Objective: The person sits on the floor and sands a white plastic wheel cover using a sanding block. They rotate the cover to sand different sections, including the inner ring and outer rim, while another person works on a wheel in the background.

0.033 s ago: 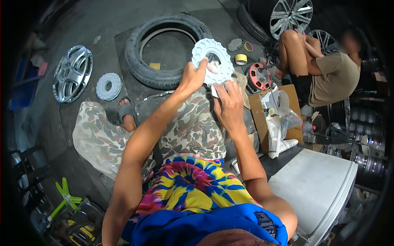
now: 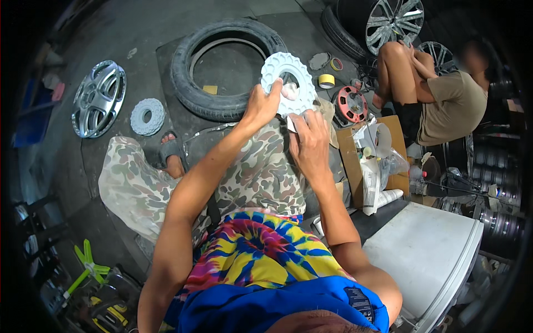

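A: Gripping the white scalloped ring (image 2: 288,83) at its seven o'clock edge, the left hand (image 2: 261,108) has its fingers curled around the rim, so the ring stands nearly upright above the knee in camouflage trousers (image 2: 261,172).

B: And the right hand (image 2: 308,145)?

A: Closed on a small pale wad (image 2: 291,117), likely cloth or paper, pressed at the ring's five o'clock edge. I cannot tell how much of it touches.

B: What might fail?

A: Only one edge is held. A hard rub from the right could, I judge, twist the ring out of the left fingers and drop it onto the floor near the tyre (image 2: 227,69) at twelve o'clock.

B: Anything else close by?

A: A red reel (image 2: 352,104) and a tape roll (image 2: 326,81) lie at two o'clock; a falling ring could knock them. A second grey ring (image 2: 147,116) lies at nine o'clock, well apart.
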{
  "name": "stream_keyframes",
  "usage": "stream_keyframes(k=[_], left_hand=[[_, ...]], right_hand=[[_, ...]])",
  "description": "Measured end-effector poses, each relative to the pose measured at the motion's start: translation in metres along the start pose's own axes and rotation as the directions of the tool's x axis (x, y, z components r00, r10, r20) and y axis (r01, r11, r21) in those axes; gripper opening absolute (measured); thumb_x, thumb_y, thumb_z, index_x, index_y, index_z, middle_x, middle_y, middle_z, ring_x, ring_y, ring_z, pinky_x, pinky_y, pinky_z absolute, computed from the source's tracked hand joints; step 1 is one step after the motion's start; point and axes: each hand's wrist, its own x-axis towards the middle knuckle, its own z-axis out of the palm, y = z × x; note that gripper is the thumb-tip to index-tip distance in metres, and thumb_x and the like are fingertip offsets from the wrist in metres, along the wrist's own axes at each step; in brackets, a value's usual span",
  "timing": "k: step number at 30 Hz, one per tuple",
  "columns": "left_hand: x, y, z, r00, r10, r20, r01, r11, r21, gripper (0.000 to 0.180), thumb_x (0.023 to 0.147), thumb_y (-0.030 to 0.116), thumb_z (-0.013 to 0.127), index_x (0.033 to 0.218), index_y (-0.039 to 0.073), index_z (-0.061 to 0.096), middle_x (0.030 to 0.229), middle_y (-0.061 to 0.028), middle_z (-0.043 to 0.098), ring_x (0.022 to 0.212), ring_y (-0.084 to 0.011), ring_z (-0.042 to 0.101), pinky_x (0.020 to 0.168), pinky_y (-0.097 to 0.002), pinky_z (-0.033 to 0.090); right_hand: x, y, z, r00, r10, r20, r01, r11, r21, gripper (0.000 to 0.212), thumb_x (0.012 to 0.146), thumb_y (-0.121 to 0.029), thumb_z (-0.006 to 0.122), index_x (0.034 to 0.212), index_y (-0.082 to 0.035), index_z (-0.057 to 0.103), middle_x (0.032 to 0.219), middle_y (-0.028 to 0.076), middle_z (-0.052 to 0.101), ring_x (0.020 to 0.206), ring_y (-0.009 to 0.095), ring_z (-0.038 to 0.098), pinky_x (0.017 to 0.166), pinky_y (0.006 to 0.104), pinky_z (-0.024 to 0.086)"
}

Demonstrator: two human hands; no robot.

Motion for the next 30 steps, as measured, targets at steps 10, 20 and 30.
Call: stream_keyframes(k=[10,20,30], left_hand=[[-0.002,-0.003,0.000,0.998,0.026,0.055,-0.019,0.992,-0.124,0.057,0.113,0.042,0.053,0.098,-0.002,0.085,0.089,-0.0290,0.080,0.091,-0.0414,0.078,0.094,-0.0488,0.057],[0.002,-0.015,0.002,0.998,0.056,0.006,-0.056,0.998,-0.016,0.058,0.113,0.044,0.054,0.098,-0.006,0.080,0.089,-0.0276,0.079,0.088,-0.0367,0.076,0.090,-0.0484,0.057],[0.003,0.013,-0.023,0.841,-0.176,0.512,0.458,0.734,-0.500,0.056,0.115,0.037,0.060,0.136,-0.013,0.069,0.125,-0.0231,0.078,0.105,-0.0299,0.082,0.078,-0.0478,0.074]], right_hand=[[0.000,0.014,0.004,0.976,0.193,-0.100,-0.139,0.908,0.396,0.012,0.099,0.003,0.077,0.111,0.006,0.077,0.095,0.019,0.067,0.086,0.037,0.070,0.079,0.0440,0.055],[0.040,0.042,-0.009,0.983,-0.085,0.164,0.022,0.936,0.352,0.023,0.092,0.003,0.076,0.115,0.002,0.075,0.104,0.018,0.067,0.095,0.040,0.068,0.085,0.0467,0.055],[0.020,0.048,-0.007,1.000,0.016,0.019,-0.019,0.989,0.148,0.023,0.090,0.002,0.080,0.113,0.004,0.077,0.103,0.020,0.066,0.098,0.044,0.068,0.085,0.0496,0.054]])
